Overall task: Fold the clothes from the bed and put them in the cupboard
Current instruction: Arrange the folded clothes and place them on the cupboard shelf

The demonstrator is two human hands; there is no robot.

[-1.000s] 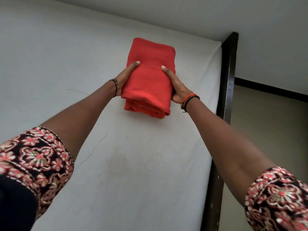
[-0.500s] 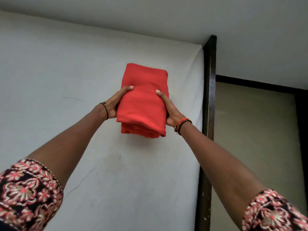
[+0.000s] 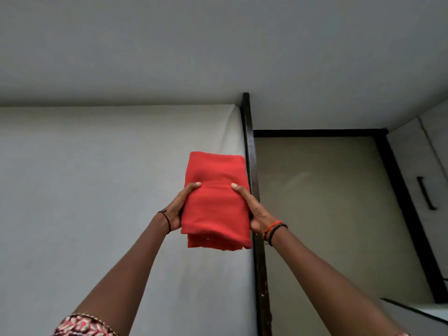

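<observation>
A folded red cloth [image 3: 215,202] was held up in front of the camera, clear of the bed [image 3: 109,202], at the bed's right edge and partly in front of the dark bed frame [image 3: 252,166]. It was grasped from both sides: the left hand [image 3: 178,209] was clenched on its left edge and the right hand [image 3: 254,209] on its right edge, each grip closed on the cloth with the thumb laid across the top face and the fingers hidden beneath. The layered folds were seen at the near, lower end of the bundle. A thin black band [image 3: 166,220] was worn on the left wrist, and red and black bracelets [image 3: 275,230] on the right. A patterned sleeve [image 3: 82,326] was visible at the lower left. To the right, beyond the floor [image 3: 327,214], a pale cupboard door [image 3: 417,170] with a dark handle [image 3: 425,192] was seen.
</observation>
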